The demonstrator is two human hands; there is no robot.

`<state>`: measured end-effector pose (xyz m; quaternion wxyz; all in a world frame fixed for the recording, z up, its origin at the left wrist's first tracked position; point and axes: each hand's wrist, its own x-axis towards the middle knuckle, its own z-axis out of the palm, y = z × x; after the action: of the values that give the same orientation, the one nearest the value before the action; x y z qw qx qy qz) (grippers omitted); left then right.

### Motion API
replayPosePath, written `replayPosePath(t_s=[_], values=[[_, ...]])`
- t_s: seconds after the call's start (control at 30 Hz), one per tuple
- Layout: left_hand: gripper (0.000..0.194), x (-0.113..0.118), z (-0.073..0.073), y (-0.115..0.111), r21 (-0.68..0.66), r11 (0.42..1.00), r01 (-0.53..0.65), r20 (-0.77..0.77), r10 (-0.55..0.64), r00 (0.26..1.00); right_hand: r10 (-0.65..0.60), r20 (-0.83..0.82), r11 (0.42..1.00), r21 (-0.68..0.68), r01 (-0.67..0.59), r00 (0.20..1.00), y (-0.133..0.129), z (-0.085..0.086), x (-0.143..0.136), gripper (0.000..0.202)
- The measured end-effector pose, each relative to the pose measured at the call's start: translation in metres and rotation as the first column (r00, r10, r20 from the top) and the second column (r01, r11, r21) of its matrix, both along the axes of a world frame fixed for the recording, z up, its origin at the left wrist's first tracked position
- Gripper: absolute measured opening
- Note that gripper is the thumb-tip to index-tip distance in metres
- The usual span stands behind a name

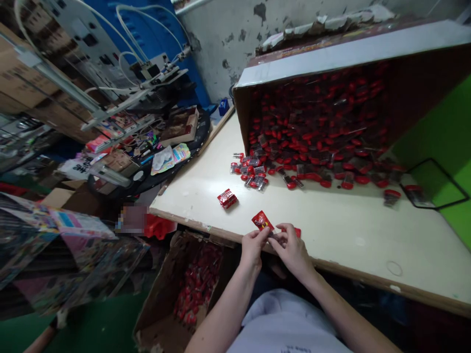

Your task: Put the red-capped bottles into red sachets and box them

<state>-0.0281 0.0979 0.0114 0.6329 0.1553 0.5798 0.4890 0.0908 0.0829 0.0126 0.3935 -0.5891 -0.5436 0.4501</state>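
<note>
Just over the table's front edge, my left hand (253, 249) pinches a small red printed packet (262, 220) between thumb and fingers. My right hand (294, 251) is closed at the fingertips close beside it, around a small dark item whose shape is mostly hidden. Something red (298, 232) shows behind the right fingers; I cannot tell whether it is held or lies on the table. A small stack of red packets (227, 198) rests on the white table (198, 181) to the left of my hands.
A large tipped carton (312, 58) spills many small clear containers with red caps (316, 147) onto the table. Below the edge, at left, stands a cardboard box (158, 299) holding red items. A machine (147, 88) stands at far left; another person's hand (62, 318) is lower left.
</note>
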Motion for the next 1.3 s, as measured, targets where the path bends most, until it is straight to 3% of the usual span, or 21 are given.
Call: replayPosePath(t_s=[0.1, 0.2, 0.3, 0.4, 0.53, 0.67, 0.97, 1.3], values=[[0.037, -0.003, -0.001, -0.004, 0.0, 0.998, 0.062, 0.079, -0.062, 0.995, 0.001, -0.184, 0.995, -0.097, -0.019, 0.983, 0.001, -0.003, -0.002, 0.038], [0.036, -0.01, 0.005, -0.007, 0.043, 0.982, 0.183, 0.179, -0.187, 0.966, -0.035, -0.465, 0.958, -0.268, -0.103, 0.885, 0.004, -0.004, -0.001, 0.045], [0.036, -0.016, 0.01, -0.009, 0.075, 0.965, 0.251, 0.204, -0.261, 0.944, -0.069, -0.549, 0.934, -0.328, -0.139, 0.833, 0.005, -0.005, -0.001, 0.051], [0.038, -0.018, 0.01, -0.009, 0.05, 0.976, 0.21, 0.21, -0.216, 0.954, -0.037, -0.504, 0.942, -0.307, -0.139, 0.863, 0.005, -0.01, -0.003, 0.055], [0.039, -0.019, 0.005, -0.006, 0.012, 0.993, 0.121, 0.201, -0.121, 0.972, 0.109, -0.476, 0.946, -0.221, -0.238, 0.873, 0.003, -0.017, 0.003, 0.055], [0.039, -0.021, 0.007, -0.004, -0.018, 0.99, 0.137, 0.251, -0.128, 0.96, 0.219, -0.362, 0.953, -0.12, -0.278, 0.906, 0.002, -0.018, 0.018, 0.058], [0.039, -0.017, 0.017, -0.014, -0.1, 0.987, 0.129, 0.257, -0.1, 0.961, 0.254, -0.253, 0.959, -0.057, -0.276, 0.934, 0.005, -0.019, 0.022, 0.05], [0.038, -0.014, 0.017, -0.021, -0.077, 0.992, 0.096, 0.238, -0.075, 0.968, 0.227, -0.152, 0.973, -0.017, -0.232, 0.962, 0.011, -0.021, 0.017, 0.048]])
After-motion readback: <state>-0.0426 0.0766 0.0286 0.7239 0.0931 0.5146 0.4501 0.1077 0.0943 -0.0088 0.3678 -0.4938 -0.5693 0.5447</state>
